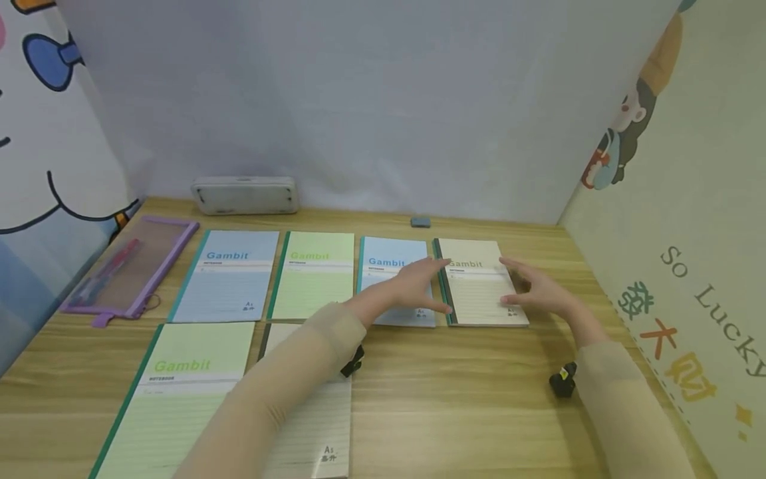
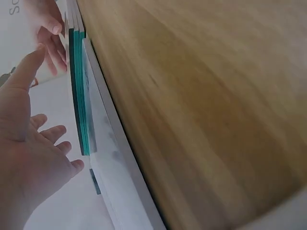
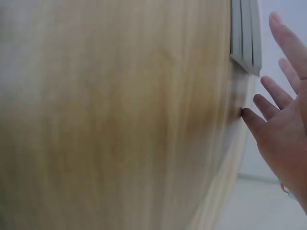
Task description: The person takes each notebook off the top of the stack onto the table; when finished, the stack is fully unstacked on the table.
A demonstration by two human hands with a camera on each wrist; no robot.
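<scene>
A cream Gambit notebook (image 1: 479, 293) with a black spine lies at the right end of the back row. In the right wrist view its side shows as a stack of several layered notebooks (image 3: 246, 36). My left hand (image 1: 419, 283) hovers over the blue notebook (image 1: 395, 256) beside it, thumb and fingers spread at the black spine. At the cream notebook's right edge is my right hand (image 1: 541, 293), its fingers spread and fingertips right at the edge. In the left wrist view, dark and teal spines (image 2: 79, 96) stand beside the left hand's fingers.
Further left lie a green notebook (image 1: 314, 276) and a blue notebook (image 1: 227, 276). In front are a large green notebook (image 1: 173, 399) and a cream one (image 1: 317, 426), partly under the left sleeve. A purple mesh pouch (image 1: 134, 266), white case (image 1: 245, 196) and grey eraser-like block (image 1: 421, 222) sit further back.
</scene>
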